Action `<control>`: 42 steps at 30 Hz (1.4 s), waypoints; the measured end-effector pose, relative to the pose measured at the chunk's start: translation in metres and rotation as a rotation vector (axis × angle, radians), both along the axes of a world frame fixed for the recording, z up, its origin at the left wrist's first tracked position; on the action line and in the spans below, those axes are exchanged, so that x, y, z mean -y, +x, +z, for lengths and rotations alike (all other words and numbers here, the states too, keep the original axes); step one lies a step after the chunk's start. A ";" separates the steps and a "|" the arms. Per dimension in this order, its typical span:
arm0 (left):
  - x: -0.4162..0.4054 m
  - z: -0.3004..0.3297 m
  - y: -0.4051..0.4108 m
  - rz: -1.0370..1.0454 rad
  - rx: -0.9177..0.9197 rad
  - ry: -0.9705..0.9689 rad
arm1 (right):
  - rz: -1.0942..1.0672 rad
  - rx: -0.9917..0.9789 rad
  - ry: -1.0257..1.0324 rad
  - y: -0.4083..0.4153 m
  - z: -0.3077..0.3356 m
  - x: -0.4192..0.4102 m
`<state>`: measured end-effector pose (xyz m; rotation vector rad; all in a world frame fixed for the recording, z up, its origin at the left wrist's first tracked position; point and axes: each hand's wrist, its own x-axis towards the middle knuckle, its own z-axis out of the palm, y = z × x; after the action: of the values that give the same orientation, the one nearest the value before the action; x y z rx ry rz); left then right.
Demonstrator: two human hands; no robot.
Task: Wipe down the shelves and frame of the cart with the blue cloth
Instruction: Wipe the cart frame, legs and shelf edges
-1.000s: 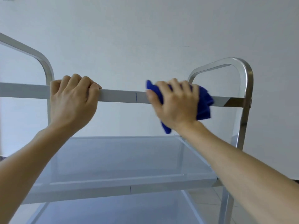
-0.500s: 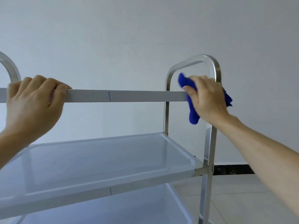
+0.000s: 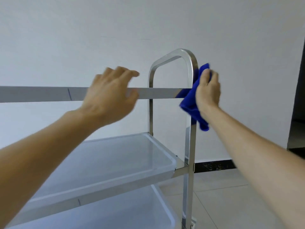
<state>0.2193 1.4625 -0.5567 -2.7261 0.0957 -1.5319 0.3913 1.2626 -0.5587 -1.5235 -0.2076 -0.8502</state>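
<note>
A steel cart fills the view, its top rail [image 3: 41, 94] running level across the frame. The right end frame [image 3: 191, 66] rises in a rounded loop. My right hand [image 3: 208, 91] is shut on the blue cloth [image 3: 191, 103] and presses it against the near upright of that loop, where the rail meets it. My left hand [image 3: 110, 95] hovers blurred over the rail's middle, fingers spread, holding nothing. Below lie the middle shelf [image 3: 118, 161] and a lower shelf [image 3: 132, 212], both pale and bare.
A plain white wall stands behind the cart. Grey floor tiles [image 3: 222, 195] and a dark skirting strip [image 3: 212, 166] show at the lower right. A dark opening [image 3: 298, 100] is at the far right edge.
My right hand slid the cloth rightward along the rail to the end frame's upright. My left hand let go of the rail and moved right, now open above it.
</note>
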 end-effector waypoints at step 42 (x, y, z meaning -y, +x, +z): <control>-0.039 -0.231 -0.009 0.035 -0.387 0.105 | 0.384 -0.014 0.043 0.007 -0.250 -0.011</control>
<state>0.2103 1.5013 -0.7879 -2.8797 0.1268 -0.9439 0.3987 1.2741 -0.8087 -1.3898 -0.4524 -0.5343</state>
